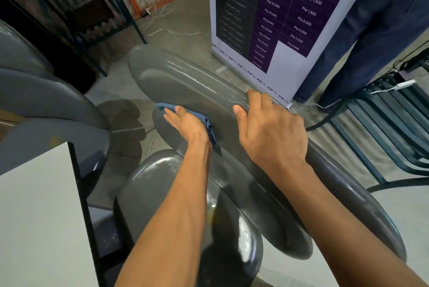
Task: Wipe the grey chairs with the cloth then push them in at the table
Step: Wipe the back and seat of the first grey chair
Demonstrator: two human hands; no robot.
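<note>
A grey plastic chair (185, 80) stands in front of me, its curved backrest running from upper left to lower right. My left hand (185, 122) lies flat with straight fingers on a folded blue cloth (204, 122), pressing it against the inner face of the backrest. My right hand (269, 129) grips the top rim of the backrest, thumb on the inner side and fingers curled over the far side. The chair's seat (157, 182) shows below my left forearm. A second grey chair (46, 101) stands at the left, beside the white table (37, 217).
A standing banner (290, 19) with a price list rises just behind the chair. A person in dark blue trousers (371, 43) stands at the upper right. A green metal bench (390, 124) with a cable sits at the right. White cables lie on the concrete floor.
</note>
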